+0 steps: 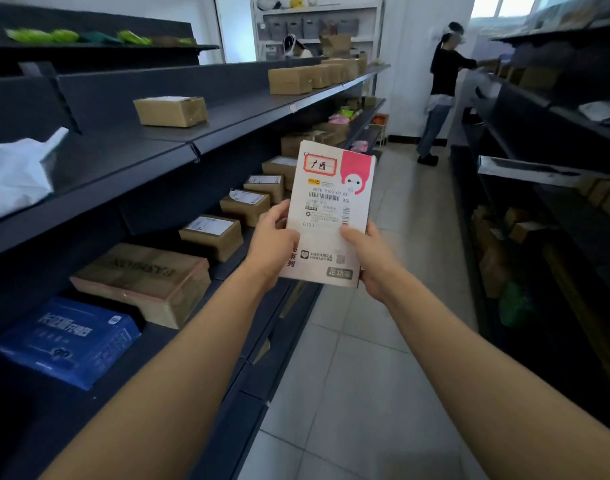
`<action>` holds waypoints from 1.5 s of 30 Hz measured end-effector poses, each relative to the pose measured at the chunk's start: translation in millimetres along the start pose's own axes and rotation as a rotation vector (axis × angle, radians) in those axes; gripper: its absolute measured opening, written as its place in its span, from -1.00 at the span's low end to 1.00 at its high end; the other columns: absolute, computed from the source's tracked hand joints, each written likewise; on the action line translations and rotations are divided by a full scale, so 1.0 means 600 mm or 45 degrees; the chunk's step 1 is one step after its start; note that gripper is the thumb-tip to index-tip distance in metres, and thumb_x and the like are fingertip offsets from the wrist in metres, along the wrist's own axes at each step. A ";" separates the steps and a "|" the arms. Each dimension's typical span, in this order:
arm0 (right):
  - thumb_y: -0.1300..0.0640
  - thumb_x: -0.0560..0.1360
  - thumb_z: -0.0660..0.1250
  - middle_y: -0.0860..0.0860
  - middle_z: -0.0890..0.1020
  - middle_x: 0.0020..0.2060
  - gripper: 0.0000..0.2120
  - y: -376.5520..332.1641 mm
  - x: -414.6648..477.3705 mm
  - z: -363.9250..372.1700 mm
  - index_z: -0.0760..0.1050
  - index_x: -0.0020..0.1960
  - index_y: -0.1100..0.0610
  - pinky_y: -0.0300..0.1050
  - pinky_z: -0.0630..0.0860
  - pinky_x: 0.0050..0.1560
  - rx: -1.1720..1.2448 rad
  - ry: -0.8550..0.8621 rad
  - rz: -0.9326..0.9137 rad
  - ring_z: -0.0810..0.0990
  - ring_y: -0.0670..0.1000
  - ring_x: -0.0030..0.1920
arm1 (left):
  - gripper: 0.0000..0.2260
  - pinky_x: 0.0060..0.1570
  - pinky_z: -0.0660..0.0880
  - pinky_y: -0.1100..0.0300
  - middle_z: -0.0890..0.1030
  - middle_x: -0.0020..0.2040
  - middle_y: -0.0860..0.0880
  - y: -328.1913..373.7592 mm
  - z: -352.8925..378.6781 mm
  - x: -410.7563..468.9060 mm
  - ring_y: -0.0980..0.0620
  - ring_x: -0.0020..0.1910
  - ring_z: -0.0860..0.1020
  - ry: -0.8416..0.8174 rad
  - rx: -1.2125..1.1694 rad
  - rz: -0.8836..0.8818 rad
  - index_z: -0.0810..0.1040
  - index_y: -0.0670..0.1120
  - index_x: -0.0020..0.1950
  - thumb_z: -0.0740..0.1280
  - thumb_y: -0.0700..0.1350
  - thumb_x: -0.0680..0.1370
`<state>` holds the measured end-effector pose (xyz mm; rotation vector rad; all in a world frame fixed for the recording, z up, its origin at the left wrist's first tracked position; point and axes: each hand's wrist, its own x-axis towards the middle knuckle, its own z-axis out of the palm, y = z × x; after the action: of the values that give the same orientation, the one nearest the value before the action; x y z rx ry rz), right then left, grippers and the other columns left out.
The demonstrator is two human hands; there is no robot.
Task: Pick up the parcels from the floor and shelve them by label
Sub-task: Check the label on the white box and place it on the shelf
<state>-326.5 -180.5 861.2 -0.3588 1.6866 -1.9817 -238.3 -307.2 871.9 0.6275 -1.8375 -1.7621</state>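
A flat white parcel [329, 202] with a pink corner, a barcode label and a red-framed handwritten tag is held upright in front of me over the aisle. My left hand [274, 245] grips its lower left edge. My right hand [371, 259] grips its lower right edge, thumb on the front face. The dark shelving [227, 112] on the left runs beside the parcel, with brown cardboard boxes [211, 235] lined up on its lower tier.
A blue parcel [69, 339] and a large taped box [144, 280] lie on the near lower shelf. More boxes [171, 110] sit on the upper tier, and a white bag [16, 174] at far left. Another person [442, 88] stands down the tiled aisle [365, 358]. Dark shelves [546, 188] line the right.
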 end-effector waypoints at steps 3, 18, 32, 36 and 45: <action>0.23 0.60 0.23 -0.04 0.65 0.03 -0.71 -0.012 0.023 -0.011 0.37 0.26 -0.06 -0.12 0.64 -0.30 0.026 -0.036 -0.044 0.70 -0.01 -0.10 | -0.41 -0.31 0.65 0.18 0.55 0.31 -0.08 0.017 0.017 0.009 -0.04 0.10 0.64 0.008 -0.037 0.018 0.35 -0.03 0.47 0.16 -0.46 0.50; 0.28 0.59 0.18 -0.07 0.65 0.10 -0.51 -0.055 0.154 0.044 0.31 0.45 -0.09 -0.03 0.67 -0.14 -0.035 -0.140 -0.199 0.69 0.01 0.00 | -0.61 -0.13 0.65 0.04 0.60 0.19 0.02 0.049 -0.016 0.130 0.04 0.06 0.65 0.133 -0.180 0.114 0.44 -0.05 0.24 0.20 -0.45 0.54; 0.16 0.62 0.16 -0.04 0.67 0.16 -0.61 -0.084 0.270 0.120 0.39 0.40 -0.11 0.01 0.67 -0.02 -0.261 -0.070 -0.362 0.71 0.00 0.01 | -0.60 -0.21 0.64 0.10 0.59 0.29 -0.10 0.062 -0.076 0.276 -0.03 0.04 0.67 0.093 -0.060 0.019 0.34 -0.09 0.45 0.20 -0.29 0.62; 0.13 0.62 0.16 -0.11 0.66 0.12 -0.63 -0.099 0.305 0.128 0.40 0.39 -0.12 -0.13 0.64 -0.14 -0.310 -0.038 -0.425 0.70 -0.06 -0.05 | -0.61 -0.36 0.62 0.29 0.55 0.34 -0.13 0.071 -0.064 0.304 0.00 0.02 0.66 0.154 -0.084 0.039 0.30 -0.12 0.45 0.20 -0.27 0.62; 0.04 0.53 0.27 0.00 0.63 0.12 -0.75 -0.157 0.422 0.105 0.39 0.20 -0.02 0.08 0.62 0.09 -0.179 0.123 -0.439 0.65 0.03 0.07 | -0.55 0.00 0.64 0.18 0.57 0.33 -0.03 0.112 0.004 0.394 0.03 0.16 0.62 0.127 0.037 0.258 0.33 -0.05 0.45 0.27 -0.28 0.58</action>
<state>-525.4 -359.5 933.7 -0.6525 1.9370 -2.1544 -418.6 -454.9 950.4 0.5110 -1.7937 -1.5487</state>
